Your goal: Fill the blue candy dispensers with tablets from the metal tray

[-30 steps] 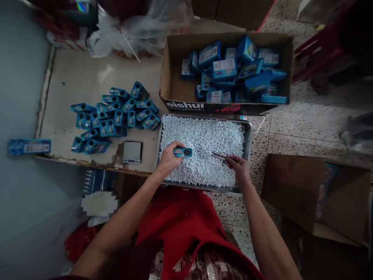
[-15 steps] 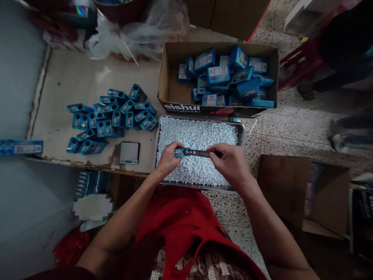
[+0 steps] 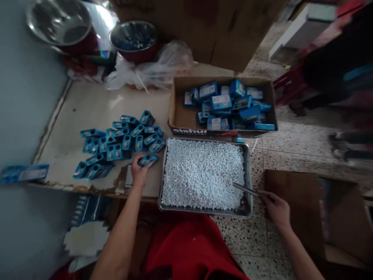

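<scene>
My left hand (image 3: 138, 174) grips a small blue box (image 3: 148, 160) with a round hole in its top, just above the table's front edge. Partly hidden behind this hand is a small digital scale (image 3: 128, 178). Standing close together on the table are several like blue boxes (image 3: 113, 151), holes facing up. My right hand (image 3: 276, 210) holds a long, narrow metal scoop (image 3: 247, 189) by its end. The scoop's far tip dips into small white pellets (image 3: 201, 175), which fill a metal tray (image 3: 248, 171).
Behind the tray, a cardboard carton (image 3: 186, 130) holds several blue boxes lying jumbled. Metal bowls (image 3: 132, 37) and a clear plastic bag (image 3: 163, 68) stand at the back. An open cardboard box (image 3: 291, 206) is on the right. A person's dark-clothed leg (image 3: 323, 74) shows at far right.
My left hand has carried its blue box left, from over the tray to beside the grouped boxes. My right hand has moved right and down with the scoop, lowering its tip into the pellets.
</scene>
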`<action>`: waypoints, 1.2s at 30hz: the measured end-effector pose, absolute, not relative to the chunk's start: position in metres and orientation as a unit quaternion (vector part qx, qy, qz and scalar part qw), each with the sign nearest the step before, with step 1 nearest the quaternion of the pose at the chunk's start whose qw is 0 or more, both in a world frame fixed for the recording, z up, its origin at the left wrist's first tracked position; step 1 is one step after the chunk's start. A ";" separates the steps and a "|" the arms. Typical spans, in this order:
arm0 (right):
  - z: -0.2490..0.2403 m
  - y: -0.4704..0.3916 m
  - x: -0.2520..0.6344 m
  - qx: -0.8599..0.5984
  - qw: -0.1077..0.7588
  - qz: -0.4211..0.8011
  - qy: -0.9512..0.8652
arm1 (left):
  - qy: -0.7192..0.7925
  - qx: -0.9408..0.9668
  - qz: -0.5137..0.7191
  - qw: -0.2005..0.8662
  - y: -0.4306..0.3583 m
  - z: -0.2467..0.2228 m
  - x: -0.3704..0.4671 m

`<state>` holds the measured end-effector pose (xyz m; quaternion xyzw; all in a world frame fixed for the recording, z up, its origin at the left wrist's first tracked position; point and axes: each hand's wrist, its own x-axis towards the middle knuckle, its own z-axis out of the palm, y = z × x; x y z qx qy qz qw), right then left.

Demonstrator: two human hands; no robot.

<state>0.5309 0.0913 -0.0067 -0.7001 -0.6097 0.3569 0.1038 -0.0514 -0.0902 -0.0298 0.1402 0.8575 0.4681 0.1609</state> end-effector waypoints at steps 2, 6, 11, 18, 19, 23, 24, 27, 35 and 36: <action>-0.025 0.080 0.511 -0.694 0.126 0.397 -0.587 | 0.869 0.162 0.452 0.123 -0.084 -0.048 -0.064; -0.059 0.075 0.403 -0.643 0.164 0.512 -0.546 | 0.906 0.215 0.365 -0.022 -0.082 -0.035 -0.059; -0.098 0.078 0.310 -0.601 0.171 0.600 -0.500 | 0.822 0.449 0.347 -0.041 0.014 0.038 -0.030; -0.092 0.069 0.338 -0.587 0.197 0.644 -0.449 | 0.646 0.663 0.347 0.149 0.357 0.029 0.029; -0.088 0.067 0.345 -0.588 0.205 0.649 -0.438 | 0.640 0.675 0.314 0.190 0.386 0.021 0.036; -0.067 0.058 0.368 -0.581 0.240 0.675 -0.387 | 0.642 0.683 0.228 0.264 0.404 0.020 0.043; -0.059 0.057 0.373 -0.578 0.246 0.679 -0.378 | 0.638 0.686 0.233 0.263 0.386 0.030 0.039; -0.026 0.059 0.382 -0.574 0.261 0.689 -0.357 | 0.606 0.692 0.283 0.272 0.299 0.074 0.022; 0.092 0.096 0.377 -0.547 0.253 0.713 -0.360 | 0.632 0.544 0.433 0.341 0.073 0.111 0.039; 0.103 0.101 0.372 -0.544 0.252 0.715 -0.359 | 0.626 0.503 0.453 0.388 0.059 0.104 0.046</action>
